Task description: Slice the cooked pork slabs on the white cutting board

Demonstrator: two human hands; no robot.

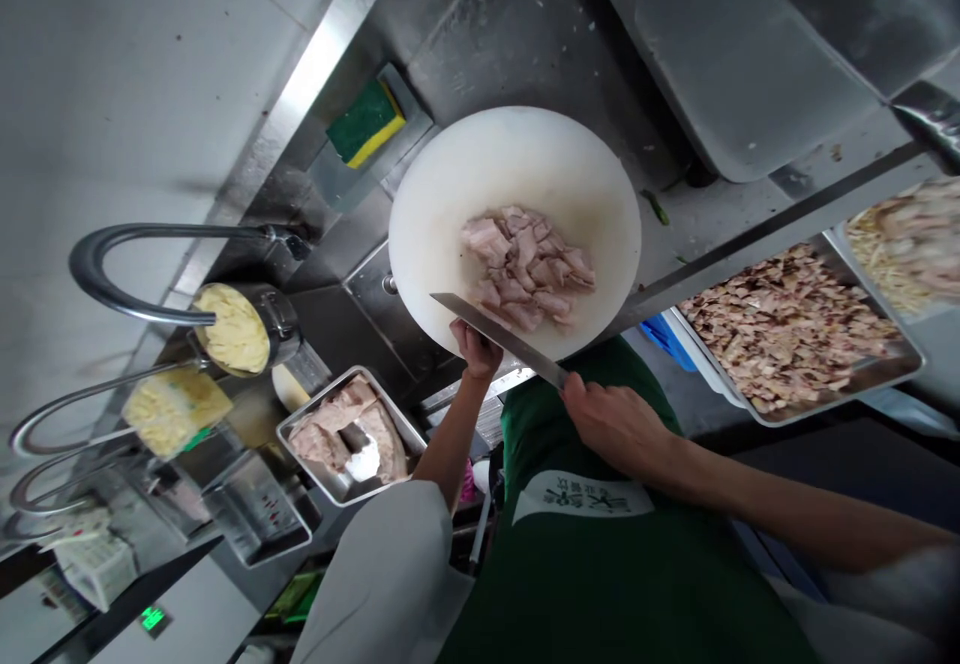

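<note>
At the far left, curved faucets [135, 244] arch over a pot [240, 329] heaped with pale yellow shreds. Just right of it, a small tray [315, 400] holds slabs of cooked meat. A green-and-yellow sponge [365, 122] lies further back on the steel tabletop [525, 34].

In the middle is a round white board [480, 174] with a loose pile of meat pieces [529, 269] on its right half. The left hand [474, 349] is closed on the board's near edge, fingers curled over the rim. A knife [487, 329] lies low across that edge, its blade passing just over the left hand and its tip pointing left. The right hand [611, 424] is shut round the handle, which it mostly hides.

The pieces look soft, moist and probably greasy. They would slip and scatter if pushed, so they are better scooped on the flat of the blade than pinched. The board looks thick, stiff and fairly heavy, and its rim is the natural place to hold it. The knife should be held by the handle only.

At the right, a larger tray [840, 391] is filled with chopped meat [787, 329].
</note>
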